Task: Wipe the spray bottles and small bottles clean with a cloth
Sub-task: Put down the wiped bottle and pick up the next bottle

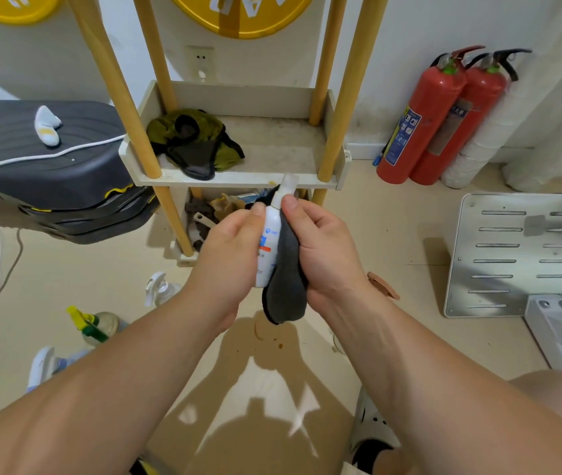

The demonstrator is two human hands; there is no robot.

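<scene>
Left hand (235, 241) grips small white bottle (270, 234); right hand (324, 248) fingers clasp grey cloth (286, 279) against it.

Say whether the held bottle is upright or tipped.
Nearly upright: the bottle has its cap on top, tilted slightly right, held by the left hand.

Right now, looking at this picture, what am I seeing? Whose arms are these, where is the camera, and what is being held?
There is no machine here. A person wears one camera on the head, and it looks down at their own hands. The left hand grips a small white spray bottle with a blue and orange label. The right hand holds a dark grey cloth against it, as if wiping. On the beige floor to the left stand a clear spray bottle, a bottle with a yellow and green trigger and a white trigger bottle.
</scene>
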